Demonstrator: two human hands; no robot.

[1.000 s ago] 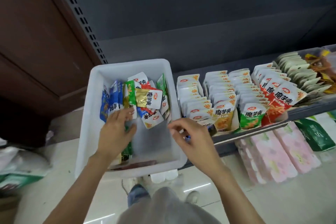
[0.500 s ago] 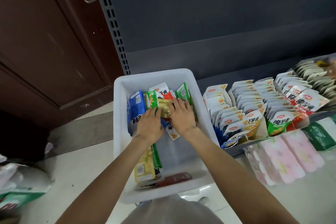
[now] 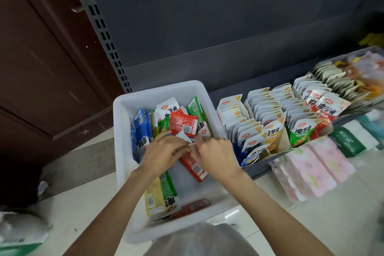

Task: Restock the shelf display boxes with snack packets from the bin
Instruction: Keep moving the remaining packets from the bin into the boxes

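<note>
Both hands work inside the white bin (image 3: 124,151), which sits on the shelf (image 3: 228,91) just left of the display boxes (image 3: 278,147). The left hand (image 3: 164,155) and right hand (image 3: 214,156) meet over the loose snack packets (image 3: 182,124), fingers curled and seemingly pinching a small white-edged packet (image 3: 185,137) between them, though blur hides the exact grip. This looks like the sorting and picking step: choosing packets of one flavour. The next move likely calls for lifting the gathered packets clear and slotting them upright into the matching box to the right.
</note>
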